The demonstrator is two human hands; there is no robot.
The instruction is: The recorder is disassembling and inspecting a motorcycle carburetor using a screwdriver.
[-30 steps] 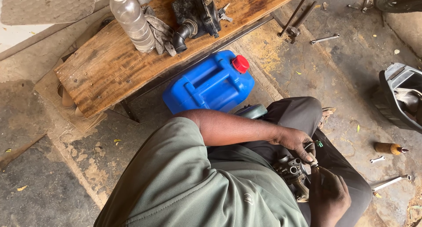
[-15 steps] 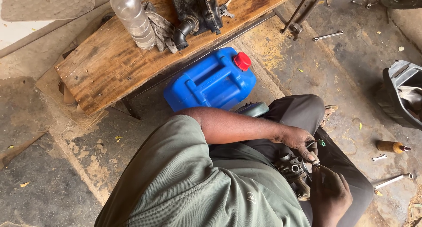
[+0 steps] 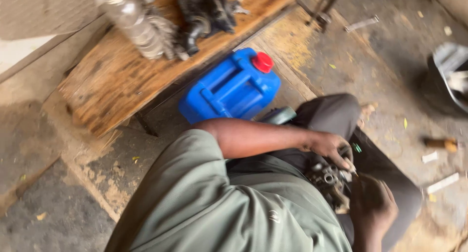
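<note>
A dark, greasy metal engine part (image 3: 327, 180) rests on my lap over grey trousers. My left hand (image 3: 331, 148) reaches across from my green-sleeved shoulder and grips the top of the part. My right hand (image 3: 374, 207) is curled closed just below and to the right of it. It seems to pinch a thin tool whose pale tip (image 3: 352, 173) touches the part. Motion blur hides the finer detail.
A blue jerrycan (image 3: 229, 88) with a red cap lies beside my knee. A wooden bench (image 3: 117, 81) behind it carries a plastic bottle (image 3: 131, 23) and a black engine piece (image 3: 204, 13). Loose tools and bolts (image 3: 441, 145) lie on the concrete floor on the right, next to a dark tub (image 3: 451, 74).
The view has swung and blurred, so the bench and jerrycan sit a little lower. Both hands stay on the engine part with only small shifts.
</note>
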